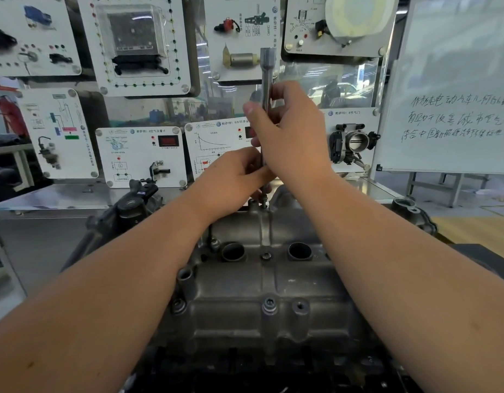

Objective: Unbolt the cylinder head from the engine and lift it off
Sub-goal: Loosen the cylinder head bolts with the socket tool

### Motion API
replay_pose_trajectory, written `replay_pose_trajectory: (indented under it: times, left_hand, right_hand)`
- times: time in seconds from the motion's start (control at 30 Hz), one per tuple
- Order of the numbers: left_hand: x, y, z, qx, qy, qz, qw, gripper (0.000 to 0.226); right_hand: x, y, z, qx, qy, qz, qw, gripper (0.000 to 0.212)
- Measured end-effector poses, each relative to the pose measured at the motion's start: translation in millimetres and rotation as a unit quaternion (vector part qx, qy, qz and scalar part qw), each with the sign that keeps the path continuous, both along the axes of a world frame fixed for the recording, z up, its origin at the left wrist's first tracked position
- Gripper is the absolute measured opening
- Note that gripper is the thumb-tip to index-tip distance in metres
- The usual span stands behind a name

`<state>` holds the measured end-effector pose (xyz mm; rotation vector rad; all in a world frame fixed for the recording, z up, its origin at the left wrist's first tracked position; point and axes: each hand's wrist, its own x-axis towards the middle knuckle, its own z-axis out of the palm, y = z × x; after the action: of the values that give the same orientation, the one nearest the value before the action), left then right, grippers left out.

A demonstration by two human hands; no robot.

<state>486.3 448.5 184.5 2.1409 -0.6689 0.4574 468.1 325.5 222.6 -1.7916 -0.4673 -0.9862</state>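
Observation:
The grey cast cylinder head lies in front of me on the engine, with two round plug wells and bolts along its middle line. A long steel socket extension stands upright over a bolt at the head's far edge. My right hand grips the shaft of this tool halfway up. My left hand pinches its lower end just above the bolt. The tool's tip and the bolt under it are partly hidden by my fingers.
A bolt sits between the two wells, another nearer to me. Behind the engine stand display boards with car parts, among them a throttle body. A whiteboard stands at the right. A black part lies left of the head.

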Motion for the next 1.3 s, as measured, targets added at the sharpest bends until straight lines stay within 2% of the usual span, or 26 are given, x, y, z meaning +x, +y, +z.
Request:
replay_pose_trajectory:
  times: [0.1,0.2,0.33,0.43,0.53,0.63,0.93,1.07,1.13,1.3]
  left_hand:
    - [-0.3,-1.8,-0.4,-0.012,0.000,0.003,1.000,0.032]
    - [-1.2,-3.2,-2.0,-0.034,0.026,-0.006,0.999,0.025]
    - [-2.4,-2.5,-1.1,-0.036,0.030,-0.008,0.999,0.023]
    - [-1.7,-1.3,0.3,-0.031,0.018,-0.009,0.999,0.032]
    - [0.2,-1.7,-0.4,-0.024,0.008,-0.003,1.000,0.038]
    - [-0.2,-2.5,-2.5,-0.028,0.017,-0.004,0.999,0.021]
    - [-0.9,-0.6,-1.1,-0.039,0.007,-0.006,0.999,0.019]
    - [0.9,-1.9,-2.8,-0.035,0.018,-0.004,0.999,0.024]
    - [1.0,-1.8,-3.4,-0.042,0.033,-0.008,0.999,0.018]
    - [1.6,-0.6,-1.7,-0.034,0.015,-0.009,0.999,0.020]
  right_hand:
    - [0.6,-0.5,0.5,-0.006,-0.010,-0.012,1.000,0.023]
    - [3.7,-2.5,2.8,-0.011,0.003,-0.023,1.000,0.028]
    - [2.1,-1.8,0.9,-0.012,0.002,0.008,1.000,0.021]
    - [1.7,-1.2,-0.7,0.001,0.003,0.021,1.000,0.025]
    - [3.7,-2.1,-0.3,0.004,-0.012,0.008,1.000,0.011]
    - [4.2,-1.3,0.8,-0.013,-0.009,-0.002,1.000,0.019]
    - [1.3,-0.6,-0.7,-0.030,-0.001,0.021,0.999,0.027]
    - [1.7,-1.4,0.8,-0.038,-0.010,-0.016,0.999,0.013]
    - [2.5,-1.5,2.2,-0.036,-0.002,-0.020,0.999,0.019]
    - [-0.3,-0.7,0.9,-0.042,-0.009,-0.010,0.999,0.024]
